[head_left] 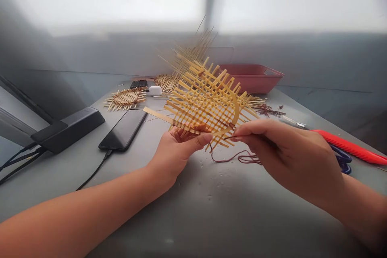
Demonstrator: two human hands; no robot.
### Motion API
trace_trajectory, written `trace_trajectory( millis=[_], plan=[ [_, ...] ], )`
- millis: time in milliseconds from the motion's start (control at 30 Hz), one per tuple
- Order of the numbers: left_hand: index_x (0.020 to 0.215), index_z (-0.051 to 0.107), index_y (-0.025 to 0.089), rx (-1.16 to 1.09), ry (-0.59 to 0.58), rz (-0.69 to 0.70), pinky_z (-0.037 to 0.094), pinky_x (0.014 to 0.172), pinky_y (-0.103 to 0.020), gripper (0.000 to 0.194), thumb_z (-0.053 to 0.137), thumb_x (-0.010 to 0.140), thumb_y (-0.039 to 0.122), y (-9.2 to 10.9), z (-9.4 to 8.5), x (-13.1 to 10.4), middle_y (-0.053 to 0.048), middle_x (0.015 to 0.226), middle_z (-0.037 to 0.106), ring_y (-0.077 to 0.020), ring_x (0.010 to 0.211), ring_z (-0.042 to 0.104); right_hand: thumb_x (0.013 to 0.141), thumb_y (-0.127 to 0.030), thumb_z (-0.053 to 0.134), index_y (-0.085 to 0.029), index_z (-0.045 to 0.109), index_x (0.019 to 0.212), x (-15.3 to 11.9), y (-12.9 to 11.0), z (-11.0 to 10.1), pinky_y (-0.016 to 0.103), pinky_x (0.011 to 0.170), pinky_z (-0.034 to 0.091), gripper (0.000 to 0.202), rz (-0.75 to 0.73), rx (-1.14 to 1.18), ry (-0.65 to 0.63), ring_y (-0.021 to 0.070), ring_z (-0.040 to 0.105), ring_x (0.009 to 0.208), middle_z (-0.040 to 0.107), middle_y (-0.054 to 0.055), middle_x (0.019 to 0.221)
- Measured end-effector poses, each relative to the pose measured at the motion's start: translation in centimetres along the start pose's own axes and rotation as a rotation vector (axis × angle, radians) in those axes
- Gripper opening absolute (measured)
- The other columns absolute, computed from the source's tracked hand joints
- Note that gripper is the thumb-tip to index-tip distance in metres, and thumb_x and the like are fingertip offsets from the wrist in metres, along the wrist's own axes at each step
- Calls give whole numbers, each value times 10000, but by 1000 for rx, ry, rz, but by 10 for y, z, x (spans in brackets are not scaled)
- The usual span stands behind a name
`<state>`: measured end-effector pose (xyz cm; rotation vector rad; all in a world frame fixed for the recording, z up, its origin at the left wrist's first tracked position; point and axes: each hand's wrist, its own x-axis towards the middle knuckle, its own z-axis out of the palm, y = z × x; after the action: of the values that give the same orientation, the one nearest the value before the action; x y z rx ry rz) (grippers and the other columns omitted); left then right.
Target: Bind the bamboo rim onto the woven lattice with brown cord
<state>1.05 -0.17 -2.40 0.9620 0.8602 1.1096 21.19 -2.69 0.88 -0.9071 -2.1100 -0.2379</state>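
A woven bamboo piece (202, 105) with loose strip ends all round is held up tilted above the table. My left hand (184, 141) grips its near edge, thumb on top, where a flat bamboo strip (159, 115) curves along the rim and sticks out to the left. Brown cord is wrapped round that strip near my left fingers. My right hand (284, 153) is closed in a pinch at the right of the rim, on a brown cord (223, 161) that loops down below the weave. The right fingertips partly hide the cord.
Behind lie more woven bamboo pieces (127, 97), a white earbud case (155, 91) and a pink basket (256, 76). A phone (123, 131) with its cable and a black power strip (69, 127) are at left. A red-handled cutter (347, 145) and blue-handled scissors (343, 157) lie at right.
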Motion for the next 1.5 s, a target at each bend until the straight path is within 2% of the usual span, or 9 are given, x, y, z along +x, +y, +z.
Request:
trace_trajectory(
  millis=[133, 200, 300, 433, 567, 800, 967, 1233, 1500],
  plan=[
    [837, 736, 181, 53, 2, 15, 517, 711, -257, 243, 867, 653, 272, 3, 4, -5, -5, 821, 722, -135, 780, 643, 919, -113, 620, -227, 665, 951, -3, -1, 1, 227, 602, 572, 126, -60, -34, -4, 127, 684, 595, 745, 2, 768],
    [836, 737, 178, 53, -2, 40, 524, 700, -256, 244, 869, 650, 266, 4, 5, -5, -3, 810, 723, -133, 763, 644, 900, -91, 644, -228, 682, 985, -4, -1, 1, 223, 614, 568, 166, -81, -25, 8, 127, 695, 639, 751, 10, 805],
    [840, 740, 173, 42, -33, 66, 535, 728, -253, 232, 866, 660, 248, 3, 5, -5, -3, 815, 736, -133, 773, 661, 877, -36, 644, -214, 686, 972, -4, -1, 2, 231, 649, 560, 206, -143, -42, 23, 134, 699, 705, 746, 26, 839],
    [885, 755, 179, 83, -106, 105, 539, 846, -267, 207, 836, 709, 252, 0, 3, -6, -25, 921, 773, -165, 909, 699, 866, -55, 661, -192, 655, 929, -5, -1, 6, 268, 659, 548, 152, -208, -134, 66, 148, 665, 682, 711, 33, 799],
    [898, 775, 210, 173, -92, 151, 556, 869, -301, 223, 840, 705, 301, -2, 3, -8, -24, 954, 792, -194, 935, 719, 881, -78, 644, -194, 627, 889, -7, -1, 7, 263, 567, 503, 118, -211, -186, 62, 134, 632, 616, 660, 8, 716],
    [882, 782, 228, 239, -57, 186, 576, 853, -319, 204, 824, 721, 345, -2, 4, -11, -24, 936, 795, -212, 924, 729, 926, -111, 576, -221, 623, 892, -6, -5, 4, 277, 536, 478, 125, -204, -206, 1, 148, 630, 611, 647, 4, 671],
    [861, 770, 205, 229, -97, 232, 578, 850, -349, 189, 811, 735, 339, -5, 3, -12, -48, 920, 785, -244, 941, 721, 938, -107, 553, -187, 638, 903, -5, -5, 4, 281, 550, 479, 122, -268, -219, -32, 146, 597, 595, 642, 23, 684],
    [900, 749, 207, 263, -69, 289, 571, 838, -332, 194, 791, 763, 337, -8, 4, -13, -44, 949, 774, -237, 943, 711, 909, -56, 568, -134, 660, 895, -5, -8, 2, 297, 570, 467, 121, -296, -216, -77, 156, 584, 613, 634, 49, 710],
    [891, 752, 223, 271, -35, 303, 568, 825, -342, 187, 791, 759, 350, -9, 4, -15, -49, 977, 772, -257, 964, 703, 909, -66, 557, -198, 600, 761, -3, -13, 2, 339, 570, 486, 203, -245, -237, -62, 208, 632, 649, 631, 52, 677]
  ],
)
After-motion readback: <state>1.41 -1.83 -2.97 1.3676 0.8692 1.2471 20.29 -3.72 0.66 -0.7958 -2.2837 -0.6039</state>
